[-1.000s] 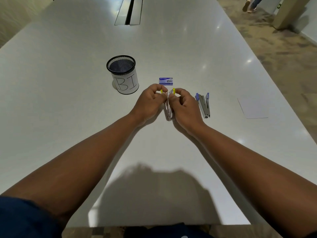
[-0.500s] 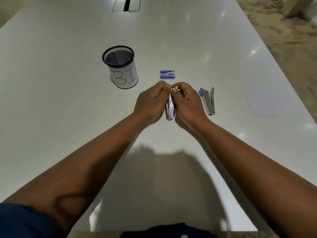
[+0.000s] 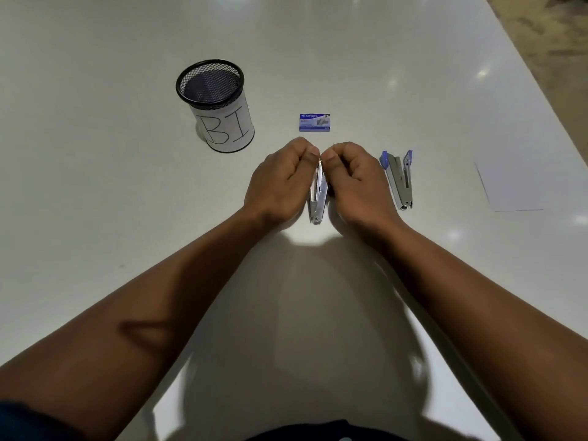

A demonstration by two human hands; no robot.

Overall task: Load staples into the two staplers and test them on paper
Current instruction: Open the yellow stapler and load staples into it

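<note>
A: What are the hands doing?

B: Both are pinching the far end of a silver stapler (image 3: pixel 318 194). The left hand (image 3: pixel 281 183) and right hand (image 3: pixel 356 183) have fingers curled, thumbs pressed together over its tip. Its hinge end rests on the table (image 3: pixel 111 202), between the wrists.

A: And the other one?

B: The second stapler (image 3: pixel 400 179), silver with blue ends, lies just beside the right hand, untouched and splayed open in a narrow V.

A: Staples? Paper?

B: A small blue staple box (image 3: pixel 314 122) sits just beyond the knuckles. A white paper sheet (image 3: pixel 506 186) lies well to the right, near the table edge.

A: Anything else?

B: A black mesh cup (image 3: pixel 216 106), wrapped in white paper marked "BI", stands to the far left.

A: The surface?

B: Glossy and pale grey, with ceiling-light reflections and the person's shadow. Beige mottled floor (image 3: pixel 553 33) shows top right.
</note>
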